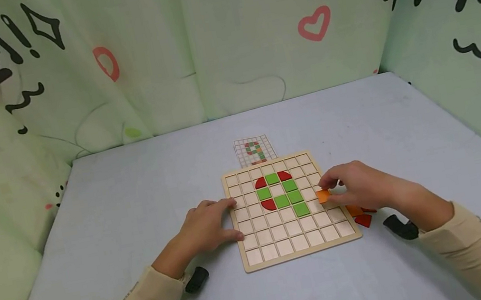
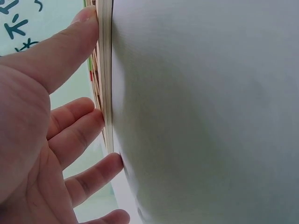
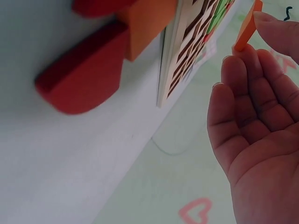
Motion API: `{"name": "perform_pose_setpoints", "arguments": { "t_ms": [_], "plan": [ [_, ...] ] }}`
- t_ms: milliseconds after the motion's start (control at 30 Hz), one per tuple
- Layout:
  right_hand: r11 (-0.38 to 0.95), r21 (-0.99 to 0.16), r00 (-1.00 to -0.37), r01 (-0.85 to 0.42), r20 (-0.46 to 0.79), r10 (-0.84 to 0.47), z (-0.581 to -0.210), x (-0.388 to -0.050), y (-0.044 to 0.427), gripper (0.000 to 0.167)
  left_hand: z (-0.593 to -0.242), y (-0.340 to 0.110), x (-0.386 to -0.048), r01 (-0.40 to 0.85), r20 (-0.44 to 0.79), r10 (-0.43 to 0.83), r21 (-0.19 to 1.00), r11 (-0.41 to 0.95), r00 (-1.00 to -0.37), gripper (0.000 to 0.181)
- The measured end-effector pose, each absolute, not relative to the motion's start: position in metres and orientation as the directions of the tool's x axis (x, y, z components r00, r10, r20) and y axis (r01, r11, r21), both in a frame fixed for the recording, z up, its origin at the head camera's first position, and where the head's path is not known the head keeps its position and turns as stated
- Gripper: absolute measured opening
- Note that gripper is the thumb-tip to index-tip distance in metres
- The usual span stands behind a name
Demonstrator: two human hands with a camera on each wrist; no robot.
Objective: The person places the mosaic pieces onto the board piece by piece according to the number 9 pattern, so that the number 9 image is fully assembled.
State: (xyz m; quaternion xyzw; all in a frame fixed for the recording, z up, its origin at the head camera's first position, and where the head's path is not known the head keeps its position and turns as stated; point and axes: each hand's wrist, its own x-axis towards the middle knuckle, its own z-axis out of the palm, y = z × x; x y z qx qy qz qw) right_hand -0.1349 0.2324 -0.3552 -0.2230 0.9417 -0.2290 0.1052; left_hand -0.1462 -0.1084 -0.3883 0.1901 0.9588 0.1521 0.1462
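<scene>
A wooden grid board (image 1: 304, 254) lies on the table. Set in its cells are several green square tiles (image 1: 294, 197) and red rounded pieces (image 1: 268, 204). My left hand (image 1: 205, 226) touches the board's left edge with its thumb and fingertips; in the left wrist view the fingers (image 2: 77, 140) are spread and fairly straight. Over the board's right side, my right hand (image 1: 362, 185) pinches an orange square tile (image 1: 323, 196) between thumb and fingers. The right wrist view shows this orange tile (image 3: 247, 25) held up on edge, apart from the board.
Loose red pieces (image 1: 363, 220) and an orange piece (image 1: 354, 210) lie by the board's right edge, partly under my right hand. Behind the board, a pattern card (image 1: 264, 146) shows a similar coloured figure. A printed curtain (image 1: 249, 62) surrounds the white table (image 1: 153, 176).
</scene>
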Motion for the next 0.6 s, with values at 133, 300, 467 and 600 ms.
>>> {"name": "perform_pose_setpoints", "arguments": {
  "t_ms": [133, 300, 467, 600],
  "plan": [
    [0.789, -0.478, -0.870, -0.386, -0.096, -0.483, -0.356, -0.133, 0.227, 0.029, -0.389, -0.108, -0.146, 0.319, -0.223, 0.407, 0.343, 0.883, -0.886, 0.078],
    [0.783, -0.473, -0.860, -0.403, -0.096, -0.500, -0.356, -0.132, 0.221, 0.029, -0.389, -0.107, -0.147, 0.316, -0.223, 0.403, 0.341, 0.885, -0.888, 0.078],
    [0.767, -0.473, -0.846, -0.433, -0.080, -0.527, -0.357, -0.133, 0.215, 0.028, -0.389, -0.108, -0.148, 0.318, -0.223, 0.407, 0.348, 0.882, -0.886, 0.077],
    [0.759, -0.479, -0.836, -0.440, -0.090, -0.541, -0.360, -0.131, 0.211, 0.026, -0.390, -0.109, -0.148, 0.316, -0.228, 0.407, 0.348, 0.882, -0.885, 0.077]
  ]
}}
